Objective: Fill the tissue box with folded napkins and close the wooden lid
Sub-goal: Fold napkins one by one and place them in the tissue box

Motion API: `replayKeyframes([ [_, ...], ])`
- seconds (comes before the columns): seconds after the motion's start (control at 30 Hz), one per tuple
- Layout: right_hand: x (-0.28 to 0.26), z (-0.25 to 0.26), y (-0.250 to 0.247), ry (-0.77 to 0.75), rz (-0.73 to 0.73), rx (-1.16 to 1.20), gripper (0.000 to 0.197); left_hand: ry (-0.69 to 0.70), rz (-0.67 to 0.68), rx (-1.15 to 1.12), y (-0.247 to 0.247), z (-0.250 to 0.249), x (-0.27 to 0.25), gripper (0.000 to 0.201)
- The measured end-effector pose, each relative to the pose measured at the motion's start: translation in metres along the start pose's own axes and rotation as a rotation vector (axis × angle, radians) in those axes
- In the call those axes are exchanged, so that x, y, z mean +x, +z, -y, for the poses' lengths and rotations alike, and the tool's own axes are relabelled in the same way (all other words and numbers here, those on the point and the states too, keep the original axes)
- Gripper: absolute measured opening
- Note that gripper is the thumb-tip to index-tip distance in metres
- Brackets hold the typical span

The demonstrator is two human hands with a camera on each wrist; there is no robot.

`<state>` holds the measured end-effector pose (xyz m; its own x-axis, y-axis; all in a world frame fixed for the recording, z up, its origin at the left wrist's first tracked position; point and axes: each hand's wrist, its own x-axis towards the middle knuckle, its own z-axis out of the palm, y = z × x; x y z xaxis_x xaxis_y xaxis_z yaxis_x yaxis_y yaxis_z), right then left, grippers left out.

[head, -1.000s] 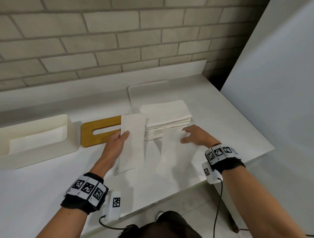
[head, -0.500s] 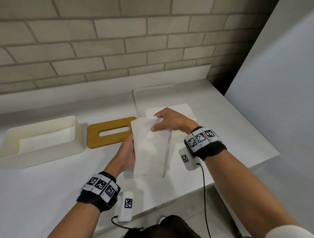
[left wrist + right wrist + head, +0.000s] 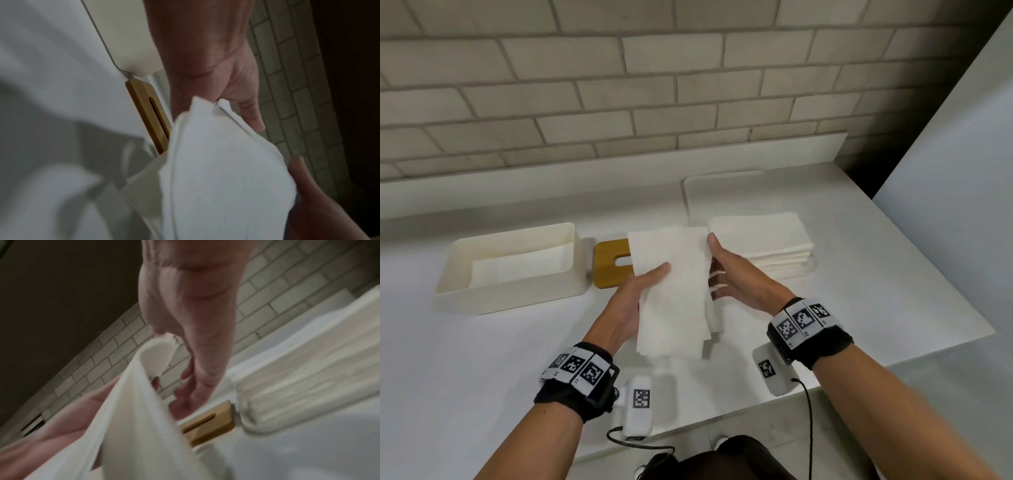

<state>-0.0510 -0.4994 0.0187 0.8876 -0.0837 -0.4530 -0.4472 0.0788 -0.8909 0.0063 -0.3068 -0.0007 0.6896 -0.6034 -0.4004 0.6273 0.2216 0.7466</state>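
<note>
Above the white counter, in front of me, I hold a few folded white napkins [image 3: 674,291] between both hands. My left hand [image 3: 650,284] grips their left side, thumb on top. My right hand [image 3: 722,267] holds the right edge, thumb near the top corner and fingers behind. The left wrist view shows the napkins [image 3: 216,170] up close under my left thumb. The cream tissue box [image 3: 510,294] stands open at the left with a napkin lying inside. The wooden lid [image 3: 607,270] lies flat between the box and my hands, half hidden by the napkins; the right wrist view shows the lid [image 3: 209,418] beside the box [image 3: 298,386].
A stack of napkins [image 3: 760,240] sits on a white tray [image 3: 722,192] just right of my hands. A brick wall runs along the back. A pale panel [image 3: 945,205] closes off the right side. The counter's front edge is near my wrists.
My right hand lifted the second napkin off the counter and brought it onto the one in my left hand. Both hands now hold them together.
</note>
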Motion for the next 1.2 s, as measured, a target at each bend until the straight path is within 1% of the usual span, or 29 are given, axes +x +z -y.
replayKeyframes([
  [0.03, 0.0, -0.005, 0.009, 0.019, 0.081, 0.077, 0.071, -0.025, 0.027, 0.022, 0.002, 0.0, 0.001, 0.044],
  [0.07, 0.004, -0.011, 0.018, 0.022, 0.129, 0.12, 0.066, -0.054, 0.042, 0.069, 0.005, 0.001, 0.002, 0.05],
  [0.1, 0.005, -0.015, 0.026, 0.023, 0.139, 0.113, 0.064, -0.081, 0.052, 0.123, 0.008, 0.003, 0.003, 0.055],
  [0.17, 0.008, -0.018, 0.036, 0.017, 0.061, 0.063, 0.068, -0.119, 0.033, 0.191, 0.009, 0.003, 0.005, 0.063],
  [0.2, 0.01, -0.02, 0.037, 0.017, 0.02, 0.085, 0.067, -0.129, 0.013, 0.187, 0.007, 0.001, 0.005, 0.064],
  [0.23, 0.012, -0.022, 0.036, 0.027, -0.003, 0.138, 0.061, -0.136, -0.011, 0.157, 0.003, 0.0, 0.005, 0.062],
  [0.27, 0.014, -0.023, 0.034, 0.033, -0.006, 0.183, 0.054, -0.142, -0.031, 0.125, 0.0, -0.002, 0.005, 0.059],
  [0.33, 0.016, -0.023, 0.035, 0.038, -0.014, 0.189, 0.047, -0.144, -0.045, 0.121, -0.005, -0.002, 0.004, 0.059],
  [0.43, 0.02, -0.021, 0.043, 0.017, -0.001, 0.184, 0.049, -0.143, -0.031, 0.157, -0.004, -0.002, 0.003, 0.063],
  [0.5, 0.022, -0.021, 0.043, 0.004, 0.004, 0.207, 0.05, -0.147, -0.035, 0.091, -0.007, -0.004, 0.001, 0.054],
  [0.57, 0.021, -0.021, 0.041, -0.007, 0.004, 0.238, 0.05, -0.108, 0.003, 0.102, -0.016, -0.007, -0.003, 0.043],
  [0.63, 0.018, -0.02, 0.04, -0.063, 0.025, 0.206, 0.049, -0.035, 0.03, 0.224, -0.028, -0.005, -0.004, 0.043],
  [0.7, 0.015, -0.021, 0.044, -0.153, 0.061, 0.158, 0.05, 0.081, -0.036, 0.31, -0.033, -0.002, -0.005, 0.041],
  [0.8, 0.011, -0.021, 0.054, -0.265, 0.019, 0.08, 0.053, 0.287, -0.162, 0.377, -0.028, -0.004, -0.012, 0.037],
  [0.83, 0.01, -0.021, 0.056, -0.288, -0.004, 0.049, 0.048, 0.337, -0.174, 0.394, -0.028, -0.004, -0.014, 0.035],
  [0.9, 0.007, -0.02, 0.058, -0.331, -0.023, 0.008, 0.029, 0.404, -0.167, 0.408, -0.029, -0.004, -0.019, 0.035],
  [0.93, 0.005, -0.02, 0.059, -0.344, -0.018, -0.004, 0.023, 0.417, -0.156, 0.405, -0.029, -0.004, -0.02, 0.037],
  [1.03, 0.004, -0.027, 0.063, -0.348, 0.022, -0.044, 0.027, 0.409, -0.139, 0.399, -0.033, 0.001, -0.022, 0.046],
  [1.1, 0.006, -0.034, 0.067, -0.33, 0.047, -0.068, 0.027, 0.391, -0.13, 0.41, -0.037, 0.008, -0.019, 0.046],
  [1.2, 0.005, -0.037, 0.071, -0.311, 0.029, -0.057, 0.017, 0.382, -0.145, 0.426, -0.038, 0.012, -0.017, 0.043],
])
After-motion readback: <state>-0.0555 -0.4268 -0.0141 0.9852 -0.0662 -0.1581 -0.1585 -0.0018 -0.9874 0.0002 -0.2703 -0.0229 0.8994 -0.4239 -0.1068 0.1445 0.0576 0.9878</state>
